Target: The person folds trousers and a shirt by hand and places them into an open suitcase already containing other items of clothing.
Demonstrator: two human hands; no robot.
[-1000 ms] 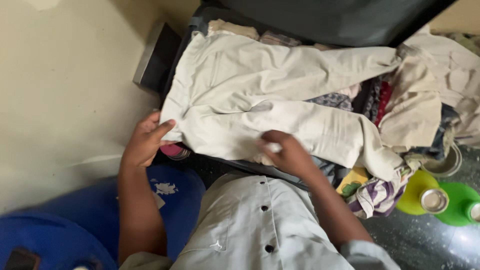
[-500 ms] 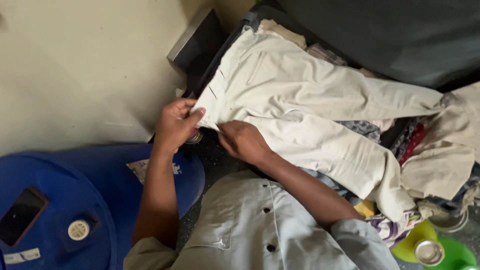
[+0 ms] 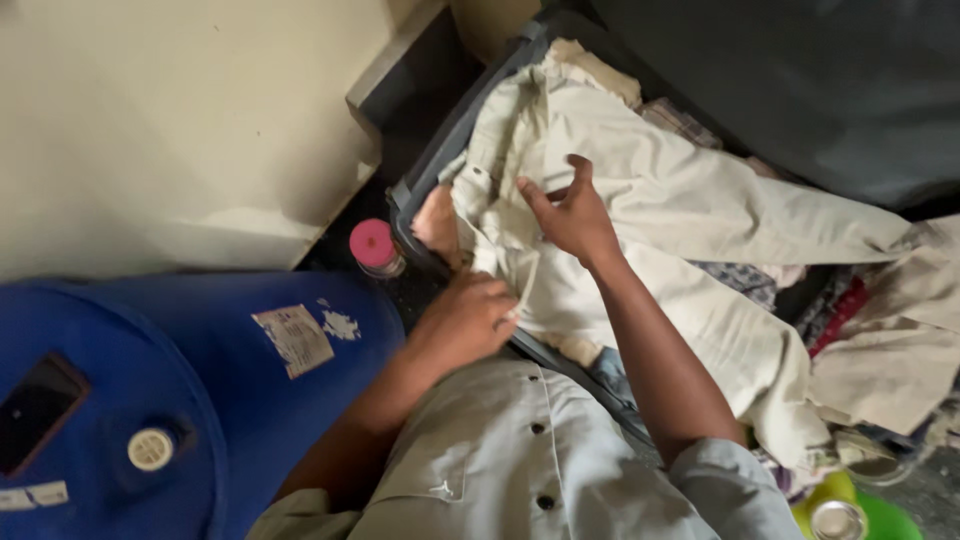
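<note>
Cream trousers [image 3: 680,210] lie spread over a pile of clothes in a dark tub [image 3: 440,170]. My left hand [image 3: 468,318] pinches the waistband edge of the trousers at the tub's near rim. My right hand [image 3: 568,212] rests on the upper part of the trousers with fingers spread, pressing the cloth down. I wear a pale grey buttoned shirt [image 3: 500,470].
A blue plastic drum [image 3: 200,400] stands at lower left with a dark phone [image 3: 35,412] on its lid. A small pink-capped jar [image 3: 374,246] sits between drum and tub. Other garments [image 3: 880,340] lie to the right. Green containers [image 3: 850,510] sit at bottom right.
The view has moved closer and left. My right hand went from the waistband corner up onto the trousers with fingers spread. My left hand moved lower along the waistband.
</note>
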